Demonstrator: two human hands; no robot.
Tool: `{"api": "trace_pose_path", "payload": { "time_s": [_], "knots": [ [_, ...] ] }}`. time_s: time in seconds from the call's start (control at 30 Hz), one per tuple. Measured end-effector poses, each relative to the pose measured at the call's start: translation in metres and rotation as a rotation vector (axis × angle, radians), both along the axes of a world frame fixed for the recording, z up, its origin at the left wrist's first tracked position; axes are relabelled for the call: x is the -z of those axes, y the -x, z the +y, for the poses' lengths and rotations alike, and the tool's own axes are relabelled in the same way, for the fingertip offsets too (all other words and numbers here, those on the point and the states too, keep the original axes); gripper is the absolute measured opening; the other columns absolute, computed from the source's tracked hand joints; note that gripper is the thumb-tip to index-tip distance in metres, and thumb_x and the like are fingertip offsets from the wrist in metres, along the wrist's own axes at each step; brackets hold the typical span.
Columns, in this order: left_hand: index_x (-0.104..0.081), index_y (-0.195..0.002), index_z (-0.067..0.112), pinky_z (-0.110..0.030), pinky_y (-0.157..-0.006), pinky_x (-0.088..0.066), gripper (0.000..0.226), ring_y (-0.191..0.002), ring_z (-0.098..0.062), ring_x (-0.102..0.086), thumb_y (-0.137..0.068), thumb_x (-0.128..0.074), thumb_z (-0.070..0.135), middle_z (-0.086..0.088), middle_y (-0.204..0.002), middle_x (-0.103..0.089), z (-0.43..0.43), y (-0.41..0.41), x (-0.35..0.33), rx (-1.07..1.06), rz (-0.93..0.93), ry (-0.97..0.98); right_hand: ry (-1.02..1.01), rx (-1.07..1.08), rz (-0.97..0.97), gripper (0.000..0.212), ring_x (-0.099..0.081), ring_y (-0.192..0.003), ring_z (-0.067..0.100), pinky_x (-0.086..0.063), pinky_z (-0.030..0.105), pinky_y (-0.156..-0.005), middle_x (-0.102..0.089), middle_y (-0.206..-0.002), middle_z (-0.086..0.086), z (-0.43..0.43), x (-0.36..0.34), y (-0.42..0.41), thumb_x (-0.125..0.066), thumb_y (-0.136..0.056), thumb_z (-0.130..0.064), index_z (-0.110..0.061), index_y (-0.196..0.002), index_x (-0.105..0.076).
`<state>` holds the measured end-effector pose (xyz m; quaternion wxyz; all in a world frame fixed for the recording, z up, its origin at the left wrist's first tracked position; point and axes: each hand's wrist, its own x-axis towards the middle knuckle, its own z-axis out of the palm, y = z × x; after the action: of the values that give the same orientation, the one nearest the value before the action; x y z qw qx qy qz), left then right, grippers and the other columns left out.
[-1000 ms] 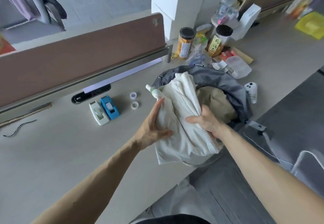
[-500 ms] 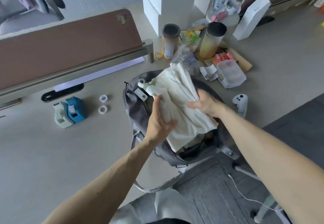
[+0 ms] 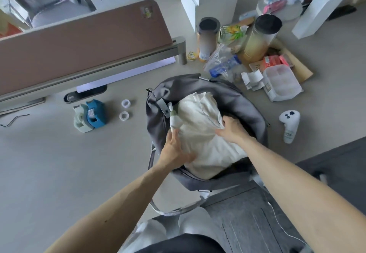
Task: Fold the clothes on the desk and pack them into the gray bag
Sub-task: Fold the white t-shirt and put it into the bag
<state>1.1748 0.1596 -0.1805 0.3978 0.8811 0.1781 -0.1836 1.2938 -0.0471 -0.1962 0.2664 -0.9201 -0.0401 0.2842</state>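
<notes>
Now the folded cream-white garment (image 3: 206,146) sits lower than half a second ago, sunk into the open mouth of the soft gray fabric bag (image 3: 245,102) instead of being held above it. The left hand (image 3: 174,148) has come down with it and clasps its left edge, thumb laid across the cloth and fingers close together along the side, just below a small white bottle with a green collar (image 3: 175,118). The right hand (image 3: 230,131) grips the top fold, fingers curled into the crease. The bag lies at the near edge of the pale beige desk (image 3: 59,163). To its left stand a blue tape dispenser (image 3: 96,113), a pale green one (image 3: 81,121) and two small tape rolls (image 3: 124,109). A white handheld controller (image 3: 289,123) lies to its right, and two black-lidded jars (image 3: 261,37) and a clear plastic box (image 3: 281,82) lie behind it. A brown divider panel (image 3: 79,45) bounds the desk's far side, and dark gray flooring (image 3: 247,213) shows below.
</notes>
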Motion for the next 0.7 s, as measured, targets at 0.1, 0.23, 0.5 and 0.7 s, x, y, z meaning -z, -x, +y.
{"api": "trace_pose_path", "payload": {
  "time_s": [0.1,0.23,0.5,0.7],
  "knots": [
    [-0.034,-0.141,0.026,-0.043,-0.093,-0.048,0.088,-0.113,-0.029,-0.046,-0.07,-0.079,0.05,-0.002,-0.124,-0.028,0.0,-0.005,-0.009,0.077,-0.032,-0.315,0.142,-0.092,-0.023,0.029,-0.06,-0.099,0.032,-0.038,0.031,-0.071,-0.06,-0.102,0.007,0.005,-0.002,0.002,-0.067,-0.085,-0.039,-0.018,-0.091,-0.047],
    [-0.049,-0.129,0.025,-0.041,-0.092,-0.046,0.059,-0.114,-0.026,-0.048,-0.081,-0.067,0.055,-0.005,-0.127,-0.042,-0.007,-0.045,-0.013,0.228,-0.359,-0.441,-0.031,0.0,-0.031,0.053,-0.057,-0.116,0.035,-0.047,0.038,-0.086,-0.062,-0.122,0.01,0.016,-0.013,-0.02,-0.07,-0.079,-0.053,-0.016,-0.115,-0.057],
    [-0.008,-0.155,0.044,-0.058,-0.105,-0.043,0.096,-0.146,-0.035,-0.026,-0.083,-0.069,0.06,0.009,-0.166,0.007,-0.02,-0.103,0.025,0.493,0.012,-0.365,-0.584,0.364,0.179,0.068,-0.063,-0.11,0.011,-0.049,0.03,-0.098,-0.065,-0.126,-0.001,0.023,-0.012,-0.037,-0.079,-0.072,-0.032,-0.022,-0.136,-0.057],
    [0.003,-0.154,0.05,-0.062,-0.11,-0.036,0.104,-0.151,-0.039,-0.014,-0.079,-0.063,0.073,0.015,-0.166,0.013,-0.02,-0.107,0.036,0.544,0.139,-0.397,-0.875,0.517,0.198,0.056,-0.058,-0.105,0.01,-0.042,0.039,-0.106,-0.062,-0.114,-0.002,0.025,-0.04,-0.056,-0.06,-0.091,-0.006,-0.018,-0.145,-0.046]
  ]
}}
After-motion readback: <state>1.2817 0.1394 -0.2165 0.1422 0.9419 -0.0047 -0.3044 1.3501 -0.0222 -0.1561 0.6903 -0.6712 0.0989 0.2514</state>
